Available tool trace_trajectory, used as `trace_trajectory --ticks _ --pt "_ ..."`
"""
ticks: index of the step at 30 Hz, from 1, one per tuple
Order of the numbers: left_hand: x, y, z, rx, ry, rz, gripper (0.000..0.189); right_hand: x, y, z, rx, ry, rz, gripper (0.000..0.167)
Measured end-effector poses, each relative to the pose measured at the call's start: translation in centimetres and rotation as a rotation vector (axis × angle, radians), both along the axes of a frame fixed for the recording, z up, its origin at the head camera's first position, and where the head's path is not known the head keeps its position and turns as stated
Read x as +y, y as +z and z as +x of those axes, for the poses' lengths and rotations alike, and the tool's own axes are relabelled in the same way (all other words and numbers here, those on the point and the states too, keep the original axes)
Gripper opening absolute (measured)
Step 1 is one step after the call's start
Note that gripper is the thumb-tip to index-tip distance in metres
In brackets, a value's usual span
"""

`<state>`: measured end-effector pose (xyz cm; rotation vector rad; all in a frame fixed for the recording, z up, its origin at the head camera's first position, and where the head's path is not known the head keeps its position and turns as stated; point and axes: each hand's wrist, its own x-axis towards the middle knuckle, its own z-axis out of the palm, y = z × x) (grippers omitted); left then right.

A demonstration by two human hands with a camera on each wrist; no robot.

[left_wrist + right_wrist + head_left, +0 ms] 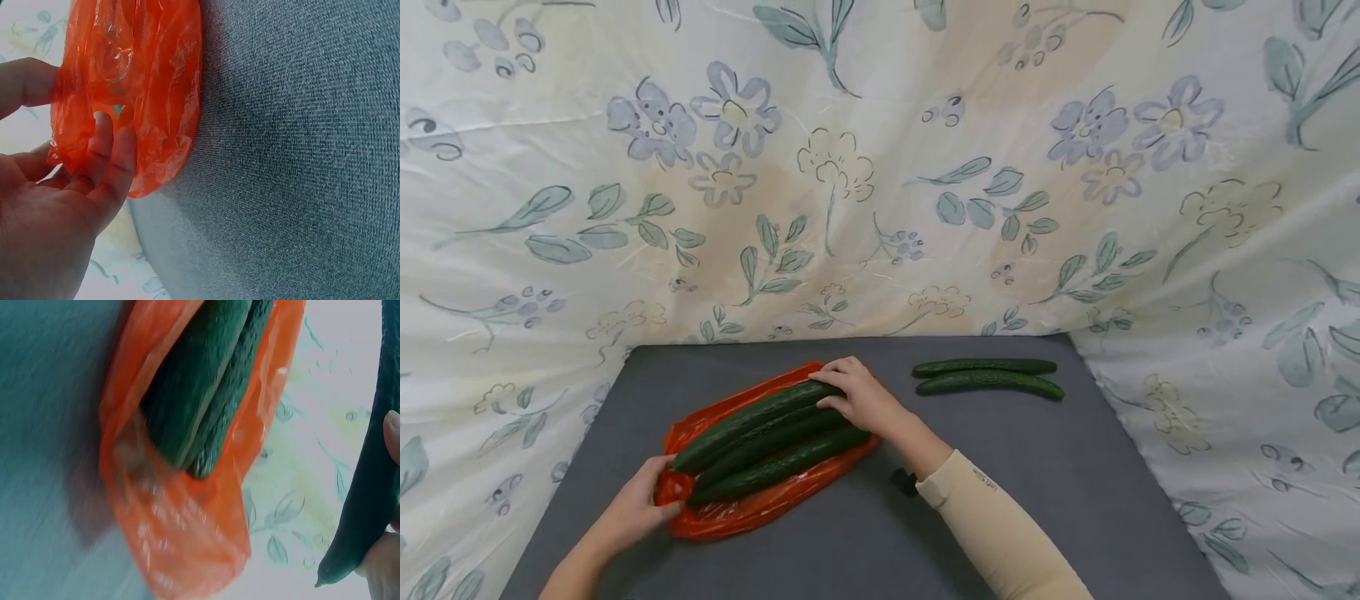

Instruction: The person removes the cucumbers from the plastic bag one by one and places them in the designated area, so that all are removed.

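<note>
In the head view, a red-orange plastic bag (741,522) lies slantwise on the table's left half, with dark green cucumbers (782,468) in its opening. My left hand (636,507) holds the bag's gathered left end. Thumb and fingers pinch the thin plastic of the bag (169,81) in the left wrist view. My right hand (868,406) grips the right end of the uppermost cucumber (741,423). In the right wrist view that cucumber (369,487) is apart from the bag, and two others (194,394) lie inside. The fingers under the gripped cucumber are partly hidden.
Two more cucumbers (988,383) lie side by side at the back right of the grey table (1000,450). A floral cloth (880,208) hangs behind the table and along both sides. A small black object (904,482) shows under the right wrist.
</note>
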<state>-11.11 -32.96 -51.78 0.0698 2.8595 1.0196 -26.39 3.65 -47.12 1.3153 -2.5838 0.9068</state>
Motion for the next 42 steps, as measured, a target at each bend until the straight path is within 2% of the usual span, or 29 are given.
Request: trace_trajectory --ticks 7,13,20,30,42 --pt "0.3 -0.1 0.1 -0.032 0.004 0.042 0.066 2.7 0.5 -0.7 -0.001 -0.051 -0.059 0.046" --pt "0.3 0.1 0.2 -0.027 0.001 0.024 0.067 4.9 0.7 -1.3 -0.001 -0.098 -0.106 0.046" --pt "0.4 0.4 0.1 -0.019 -0.004 0.023 0.066 8.0 0.3 -1.8 0.0 -0.165 -0.097 0.048" --pt "0.3 0.2 0.0 -0.001 -0.009 -0.001 0.067 11.4 0.2 -2.4 -0.05 -0.226 -0.108 0.049" --pt "-0.1 0.2 0.4 -0.021 0.014 0.001 0.064 15.9 0.0 -1.9 -0.083 -0.322 -0.086 0.048"
